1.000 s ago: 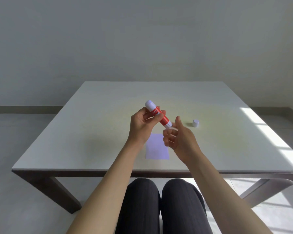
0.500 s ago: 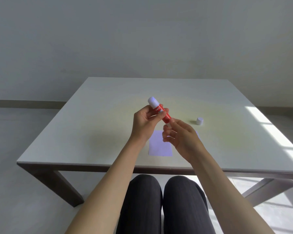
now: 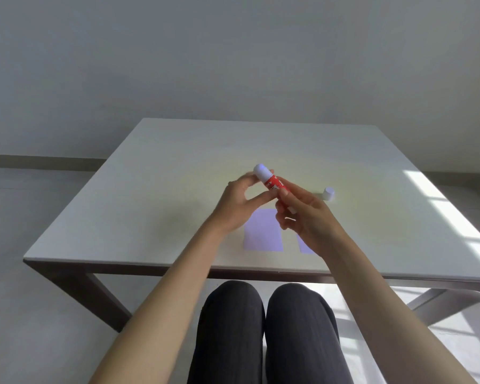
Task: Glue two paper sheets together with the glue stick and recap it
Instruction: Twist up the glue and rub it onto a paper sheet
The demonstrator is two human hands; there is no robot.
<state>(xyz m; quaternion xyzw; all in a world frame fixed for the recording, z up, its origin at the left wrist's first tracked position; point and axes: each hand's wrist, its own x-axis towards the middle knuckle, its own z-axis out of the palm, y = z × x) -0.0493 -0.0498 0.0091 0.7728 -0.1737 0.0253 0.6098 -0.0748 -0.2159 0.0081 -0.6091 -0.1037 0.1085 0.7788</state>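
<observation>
A red glue stick (image 3: 273, 182) hangs tilted above the table (image 3: 155, 206), its white end (image 3: 261, 170) pointing up and left. My left hand (image 3: 239, 206) pinches the upper part between thumb and fingertips, motion-blurred. My right hand (image 3: 305, 217) wraps its fingers around the lower end, which is hidden. The white cap (image 3: 328, 193) stands apart on the table, right of both hands. One pale lilac paper sheet (image 3: 263, 234) lies flat below my hands. A second sheet (image 3: 304, 246) lies beside it, mostly covered by my right wrist.
The table's front edge (image 3: 150, 263) runs just above my knees (image 3: 261, 314). A bright sun patch (image 3: 441, 206) falls on the right side of the table. A plain wall stands behind the far edge.
My right hand moved up from touching the stick's lower tip and closed around that end. My left hand's fingers loosened and shifted along the upper part. The view drifted slightly left.
</observation>
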